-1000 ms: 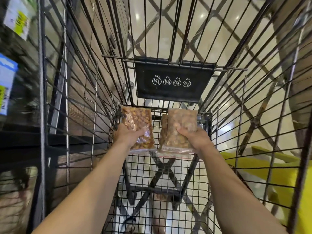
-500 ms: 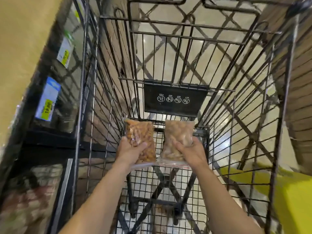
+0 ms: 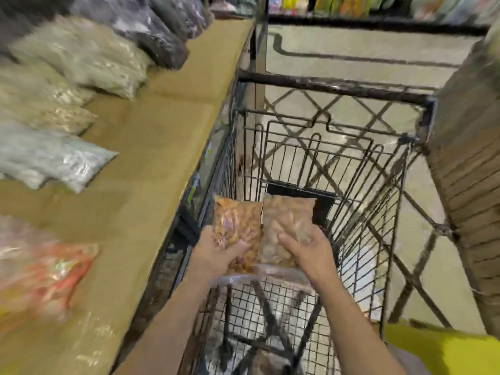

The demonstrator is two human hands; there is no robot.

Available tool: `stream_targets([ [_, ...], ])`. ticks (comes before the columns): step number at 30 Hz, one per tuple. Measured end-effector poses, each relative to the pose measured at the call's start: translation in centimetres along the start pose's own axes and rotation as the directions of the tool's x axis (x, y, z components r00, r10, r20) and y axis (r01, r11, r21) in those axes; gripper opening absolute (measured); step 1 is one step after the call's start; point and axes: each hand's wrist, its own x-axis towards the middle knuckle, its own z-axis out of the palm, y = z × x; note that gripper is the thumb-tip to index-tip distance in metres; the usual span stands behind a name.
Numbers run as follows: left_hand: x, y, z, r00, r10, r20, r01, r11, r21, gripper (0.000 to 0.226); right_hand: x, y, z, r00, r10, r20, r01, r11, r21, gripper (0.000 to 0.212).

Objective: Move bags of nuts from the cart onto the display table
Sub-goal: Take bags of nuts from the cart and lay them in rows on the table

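Observation:
My left hand (image 3: 216, 257) grips a clear bag of orange-brown nuts (image 3: 236, 226) by its lower end. Beside it, my right hand (image 3: 308, 253) grips a clear bag of paler tan nuts (image 3: 286, 220). Both bags are upright, side by side, held above the wire cart (image 3: 324, 147), inside its walls. The tan display table (image 3: 151, 147) runs along the left of the cart, its edge close to my left hand.
Blurred bags lie on the table: pale green ones (image 3: 75, 55), a silvery one (image 3: 51, 158), a red-orange one (image 3: 46, 272), dark ones (image 3: 151, 25) farther back. A brick-pattern pillar (image 3: 470, 163) stands right of the cart. Shelves of goods (image 3: 378, 6) are ahead.
The view has swung up and left, bringing the display table and its bags into sight. Both hands with their bags have risen within the cart, still side by side.

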Motion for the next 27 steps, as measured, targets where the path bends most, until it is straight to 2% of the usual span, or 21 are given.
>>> stream_targets([
  [6,-8.9,4.0,-7.3,0.994,0.109,-0.026,-0.111,0.989,-0.097,0.038,-7.0,-5.8,-0.3,0.991,-0.101,0.086,0.102,0.995,-0.010,0.069],
  [9,-13.0,4.1,-11.1,0.981,0.154,-0.114,-0.170,0.974,-0.149,0.039,-11.2,-8.5,0.4,0.977,-0.178,0.118,0.179,0.984,-0.003,0.057],
  [10,-14.5,3.7,-12.4,0.974,0.164,-0.154,-0.188,0.969,-0.158,0.046,-12.8,-9.2,0.7,0.970,-0.203,0.134,0.204,0.979,0.007,0.053],
  [13,-19.8,2.6,-16.2,0.966,0.169,-0.197,-0.204,0.964,-0.173,0.085,-17.5,-11.3,2.1,0.947,-0.270,0.172,0.271,0.962,0.018,0.057],
  [16,-25.5,1.6,-19.6,0.953,0.176,-0.245,-0.234,0.944,-0.232,0.094,-22.2,-13.1,3.7,0.917,-0.331,0.224,0.330,0.943,0.046,0.080],
  [18,-29.1,0.9,-21.7,0.943,0.177,-0.283,-0.250,0.937,-0.246,0.075,-24.9,-14.2,4.9,0.900,-0.351,0.258,0.344,0.936,0.075,0.082],
  [20,-32.2,-0.3,-23.7,0.921,0.182,-0.345,-0.272,0.933,-0.236,0.056,-27.6,-15.5,6.3,0.861,-0.394,0.322,0.385,0.918,0.093,0.063],
  [22,-35.0,-1.3,-25.7,0.889,0.167,-0.425,-0.288,0.927,-0.238,0.054,-30.3,-16.8,7.7,0.823,-0.433,0.367,0.428,0.898,0.100,0.056],
  [24,-37.6,-2.2,-27.5,0.866,0.140,-0.481,-0.283,0.928,-0.241,0.066,-32.7,-18.0,9.1,0.791,-0.446,0.419,0.431,0.892,0.136,0.055],
  [27,-41.3,-3.5,-30.1,0.831,0.112,-0.545,-0.306,0.910,-0.280,0.053,-35.7,-19.5,11.6,0.728,-0.465,0.504,0.444,0.880,0.170,0.052],
])
